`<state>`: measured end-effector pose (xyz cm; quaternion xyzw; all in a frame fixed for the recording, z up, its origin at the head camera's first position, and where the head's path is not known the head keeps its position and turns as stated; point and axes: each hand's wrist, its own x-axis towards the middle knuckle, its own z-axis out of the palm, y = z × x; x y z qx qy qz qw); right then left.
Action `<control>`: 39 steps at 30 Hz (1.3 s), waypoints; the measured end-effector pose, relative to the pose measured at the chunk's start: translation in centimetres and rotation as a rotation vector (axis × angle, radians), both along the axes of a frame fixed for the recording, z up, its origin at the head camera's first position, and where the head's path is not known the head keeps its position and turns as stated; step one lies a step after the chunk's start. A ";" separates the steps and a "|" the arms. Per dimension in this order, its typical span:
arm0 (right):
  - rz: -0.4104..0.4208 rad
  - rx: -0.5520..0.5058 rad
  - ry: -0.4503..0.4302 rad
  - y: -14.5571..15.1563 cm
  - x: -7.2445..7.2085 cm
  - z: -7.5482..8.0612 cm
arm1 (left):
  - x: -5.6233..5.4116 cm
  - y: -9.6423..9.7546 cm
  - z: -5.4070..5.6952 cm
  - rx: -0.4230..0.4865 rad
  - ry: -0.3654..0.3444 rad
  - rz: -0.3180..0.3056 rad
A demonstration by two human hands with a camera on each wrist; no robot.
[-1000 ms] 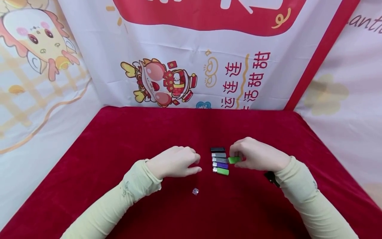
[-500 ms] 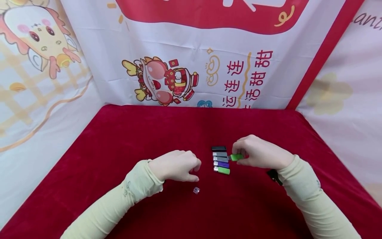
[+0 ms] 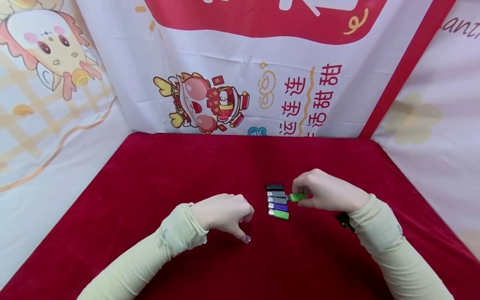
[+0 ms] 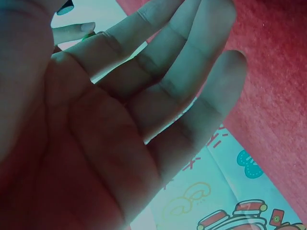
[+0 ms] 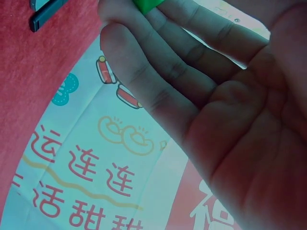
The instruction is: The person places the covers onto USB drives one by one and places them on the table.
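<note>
Between thumb and fingers, my right hand pinches a green USB flash drive, its bare plug pointing left. In the right wrist view a bit of green shows beyond the fingers. A small clear cap lies on the red cloth at the thumb tip of my left hand. That hand's fingers are loosely bent, and no firm hold on the cap shows. Just left of the right hand, several flash drives lie in a column: a black one, grey ones, a purple one and a green one.
A dark object lies partly hidden beneath the right forearm. Red cloth covers the table. Printed white fabric stands as walls at the back and both sides.
My left hand has come down toward the clear cap, its thumb now at it. The right hand drew the green flash drive slightly right and up, then stayed still.
</note>
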<state>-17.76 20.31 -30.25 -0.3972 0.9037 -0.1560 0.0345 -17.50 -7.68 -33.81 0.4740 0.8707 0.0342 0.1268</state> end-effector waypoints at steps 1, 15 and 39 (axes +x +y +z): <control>-0.001 0.000 -0.004 0.0 0.0 0.0 | 0.1 0.1 -0.1 -0.001 -0.002 -0.006; 0.003 0.011 0.004 0.0 0.1 -0.2 | 0.8 0.8 -1.0 -0.012 0.072 -0.041; 0.005 0.017 0.010 -0.2 0.1 -0.2 | 1.0 1.1 -1.8 0.006 0.108 -0.112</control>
